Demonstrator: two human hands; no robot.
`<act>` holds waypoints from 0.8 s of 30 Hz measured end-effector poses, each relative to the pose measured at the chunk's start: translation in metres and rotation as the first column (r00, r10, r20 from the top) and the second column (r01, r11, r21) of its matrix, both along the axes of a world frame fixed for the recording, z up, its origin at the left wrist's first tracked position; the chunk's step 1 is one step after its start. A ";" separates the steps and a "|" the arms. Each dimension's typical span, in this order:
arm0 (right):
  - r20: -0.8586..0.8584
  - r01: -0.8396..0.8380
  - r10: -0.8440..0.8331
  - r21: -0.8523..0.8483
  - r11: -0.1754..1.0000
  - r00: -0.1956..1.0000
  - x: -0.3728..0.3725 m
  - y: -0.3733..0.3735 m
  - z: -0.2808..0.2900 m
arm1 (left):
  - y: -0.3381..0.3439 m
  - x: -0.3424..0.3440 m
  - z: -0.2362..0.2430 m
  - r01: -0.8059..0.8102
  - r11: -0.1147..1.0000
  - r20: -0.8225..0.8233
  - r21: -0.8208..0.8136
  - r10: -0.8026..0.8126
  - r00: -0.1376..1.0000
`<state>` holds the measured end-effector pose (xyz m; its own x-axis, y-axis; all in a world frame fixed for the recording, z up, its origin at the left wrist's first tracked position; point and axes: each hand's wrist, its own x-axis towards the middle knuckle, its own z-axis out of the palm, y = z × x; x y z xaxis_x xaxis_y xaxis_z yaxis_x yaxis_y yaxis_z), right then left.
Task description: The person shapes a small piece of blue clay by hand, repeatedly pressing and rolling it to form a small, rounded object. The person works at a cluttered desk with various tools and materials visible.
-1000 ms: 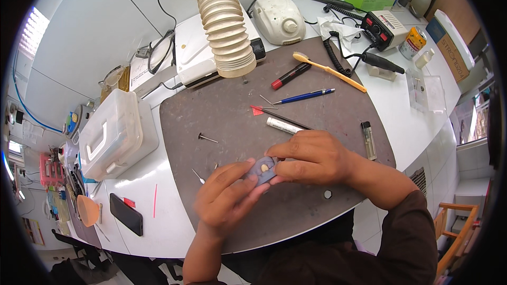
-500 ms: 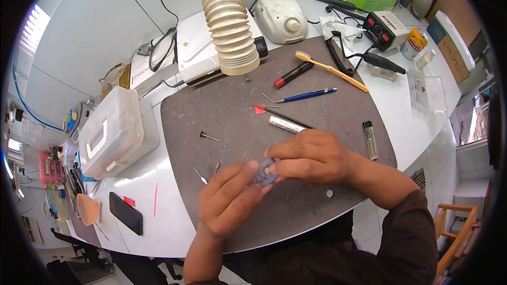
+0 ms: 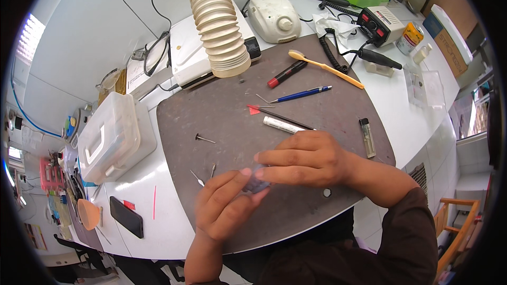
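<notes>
Over the near middle of the brown mat, both my hands close around a small grey-blue dental model. My left hand pinches it from the left, thumb and fingertips on its edge. From the right, my right hand lays its fingers over the top and covers most of it. Left of the hands lie a slim white-tipped bur and another small bur. Beyond the right hand rests a white marker, with a dark thin stick alongside.
Farther back lie a blue mechanical pencil, a red-black marker and a toothbrush. A ribbed suction hose hangs over the mat's far edge. A lighter lies right; a plastic case and phone stand left.
My right fingers have slid left over the dental model, hiding the yellowish tooth seen on it before. The whole view has shifted slightly.
</notes>
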<state>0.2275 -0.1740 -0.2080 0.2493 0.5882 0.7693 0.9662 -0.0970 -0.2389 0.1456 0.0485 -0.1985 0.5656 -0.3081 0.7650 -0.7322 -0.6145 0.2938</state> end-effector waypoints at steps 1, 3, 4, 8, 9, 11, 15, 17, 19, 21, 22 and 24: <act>0.006 0.002 -0.002 -0.003 1.000 1.000 0.000 0.000 0.000 | 0.000 0.000 0.000 0.002 1.000 -0.005 -0.010 -0.002 1.000; 0.017 0.012 -0.012 -0.002 1.000 1.000 -0.001 -0.001 0.000 | 0.000 0.001 -0.001 0.002 1.000 0.000 -0.023 -0.002 1.000; 0.022 0.016 -0.016 0.000 1.000 1.000 -0.001 -0.001 0.000 | 0.000 0.002 -0.001 0.003 1.000 0.002 -0.028 -0.003 1.000; 0.026 0.027 -0.028 0.026 0.999 0.999 -0.001 -0.001 0.000 | 0.000 0.002 -0.001 -0.012 1.000 0.002 -0.001 0.012 1.000; 0.028 0.027 -0.028 0.041 0.999 0.999 -0.001 0.000 -0.001 | 0.000 0.003 -0.001 -0.019 1.000 0.004 0.012 0.018 1.000; 0.030 0.030 -0.032 0.058 0.998 0.999 -0.001 0.001 -0.001 | -0.001 0.002 -0.001 -0.030 0.999 0.008 0.031 0.030 1.000; 0.044 0.038 -0.041 0.064 0.997 0.998 0.000 0.000 0.001 | -0.002 -0.001 -0.004 -0.051 0.998 0.013 0.033 0.051 0.999; 0.047 0.047 -0.051 0.073 0.996 0.998 -0.001 0.000 0.001 | -0.003 -0.001 -0.005 -0.063 0.997 0.024 0.051 0.062 0.998; 0.037 0.061 -0.065 0.091 0.994 0.997 -0.002 0.001 0.000 | -0.003 -0.001 -0.004 -0.080 0.993 0.050 0.091 0.076 0.996; 0.039 0.058 -0.063 0.101 0.993 0.997 -0.001 0.001 0.000 | -0.003 -0.002 -0.003 -0.096 0.986 0.069 0.134 0.088 0.994; 0.040 0.055 -0.059 0.105 0.993 0.997 -0.001 0.000 0.000 | -0.003 -0.002 -0.003 -0.106 0.982 0.078 0.154 0.095 0.992; 0.051 0.044 -0.049 0.096 0.994 0.998 0.000 -0.001 0.000 | -0.004 -0.002 -0.003 -0.132 0.975 0.116 0.178 0.113 0.987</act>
<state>0.2278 -0.1754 -0.2076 0.2315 0.5008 0.8340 0.9728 -0.1211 -0.1973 0.1435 0.0444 -0.2014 0.5278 -0.3830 0.7581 -0.6686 -0.7378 0.0927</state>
